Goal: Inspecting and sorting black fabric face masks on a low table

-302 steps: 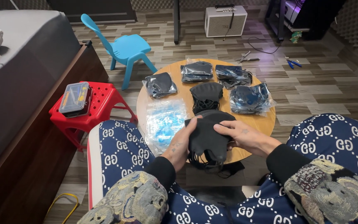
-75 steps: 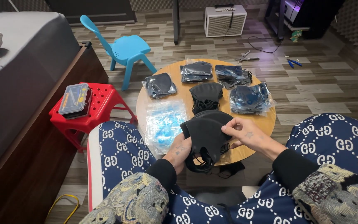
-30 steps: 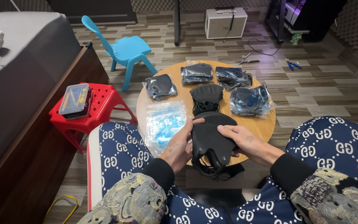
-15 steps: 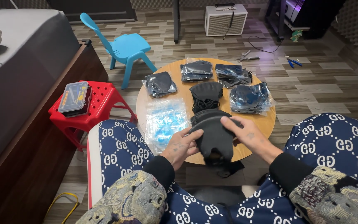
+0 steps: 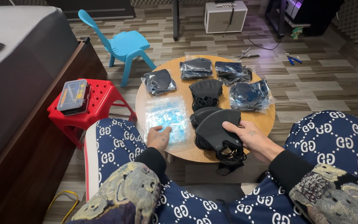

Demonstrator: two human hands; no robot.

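Left hand came off the black masks and went to the clear packet; right hand kept the stack.

Half a second before, both hands were closed around the black face masks point(image 5: 215, 132); in this frame the left hand point(image 5: 159, 138) had let go and lay on the near edge of the clear plastic packet of blue masks point(image 5: 167, 120), fingers point(image 5: 165, 130) loosely spread and flat, gripping nothing. The right hand point(image 5: 247, 136) pinched the top black mask by its right edge, thumb above, fingers point(image 5: 230, 125) curled under it, ear loops dangling over the rim of the round wooden table point(image 5: 266, 120). The stack sat just left of those fingers, touching them. Beyond the fingertips lay another black mask point(image 5: 206, 89) and four bagged bundles of dark masks point(image 5: 251, 93), well apart from both hands.
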